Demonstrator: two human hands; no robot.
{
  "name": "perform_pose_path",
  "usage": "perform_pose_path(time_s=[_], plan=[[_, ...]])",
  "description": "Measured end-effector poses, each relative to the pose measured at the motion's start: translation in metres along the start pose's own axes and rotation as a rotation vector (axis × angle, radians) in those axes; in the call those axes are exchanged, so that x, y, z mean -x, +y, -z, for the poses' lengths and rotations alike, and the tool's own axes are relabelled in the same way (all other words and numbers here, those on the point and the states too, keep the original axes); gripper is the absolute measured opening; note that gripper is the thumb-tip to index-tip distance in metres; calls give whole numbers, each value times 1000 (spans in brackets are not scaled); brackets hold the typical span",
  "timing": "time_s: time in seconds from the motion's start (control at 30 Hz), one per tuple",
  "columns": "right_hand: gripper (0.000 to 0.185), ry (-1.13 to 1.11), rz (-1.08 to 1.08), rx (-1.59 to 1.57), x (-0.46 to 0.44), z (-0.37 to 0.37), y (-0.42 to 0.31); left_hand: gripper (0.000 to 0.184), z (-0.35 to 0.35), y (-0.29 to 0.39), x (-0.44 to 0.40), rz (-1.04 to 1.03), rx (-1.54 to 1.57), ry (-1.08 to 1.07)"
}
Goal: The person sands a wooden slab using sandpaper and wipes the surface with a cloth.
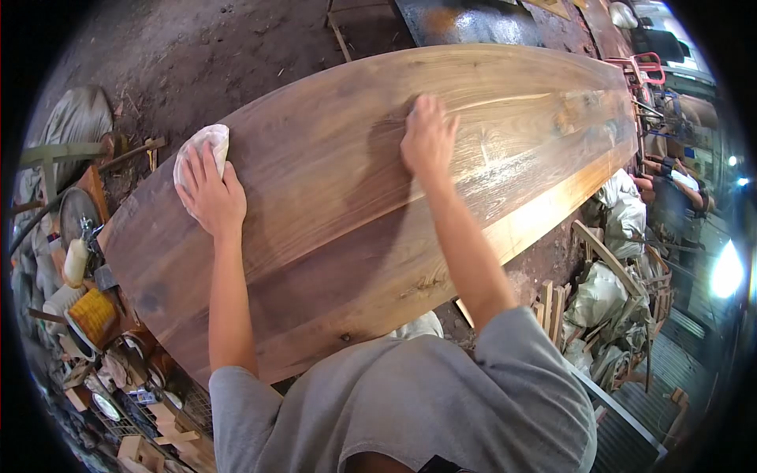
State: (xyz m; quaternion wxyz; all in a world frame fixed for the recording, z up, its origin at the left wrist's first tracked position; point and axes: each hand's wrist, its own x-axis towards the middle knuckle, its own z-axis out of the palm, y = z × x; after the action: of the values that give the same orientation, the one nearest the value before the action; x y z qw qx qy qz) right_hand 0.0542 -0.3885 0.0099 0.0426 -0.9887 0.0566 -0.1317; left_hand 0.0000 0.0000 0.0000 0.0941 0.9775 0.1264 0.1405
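Note:
A long wooden tabletop (331, 181) with dark brown grain and a paler strip along its near right edge fills the middle of the view. On its left part, my left hand (211, 189) presses a crumpled whitish cloth (220, 135) against the wood, fingers spread over it. Further right, my right hand (430, 138) rests on or just above the surface near the middle, fingers slightly bent and a little blurred. Whether anything lies under the right hand cannot be seen.
Containers, a yellow-sided tub (93, 315) and wood scraps crowd the lower left. White sacks (599, 296) and wood pieces lie at the right. A dark glossy panel (465, 22) stands beyond the tabletop. Another person (684, 183) is at the far right.

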Motion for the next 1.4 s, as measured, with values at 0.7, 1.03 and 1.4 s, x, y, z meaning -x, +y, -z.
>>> perform_pose_path(time_s=[0.7,1.03,1.4], plan=[[51,-71,151,-49,-2,8,-12,58,10,1,-5,-11,29,-28],[55,-51,217,53,-18,0,-60,60,13,4,-9,-18,50,-47],[48,-53,404,30,-21,-6,-142,59,14,5,-8,-26,3,-36]])
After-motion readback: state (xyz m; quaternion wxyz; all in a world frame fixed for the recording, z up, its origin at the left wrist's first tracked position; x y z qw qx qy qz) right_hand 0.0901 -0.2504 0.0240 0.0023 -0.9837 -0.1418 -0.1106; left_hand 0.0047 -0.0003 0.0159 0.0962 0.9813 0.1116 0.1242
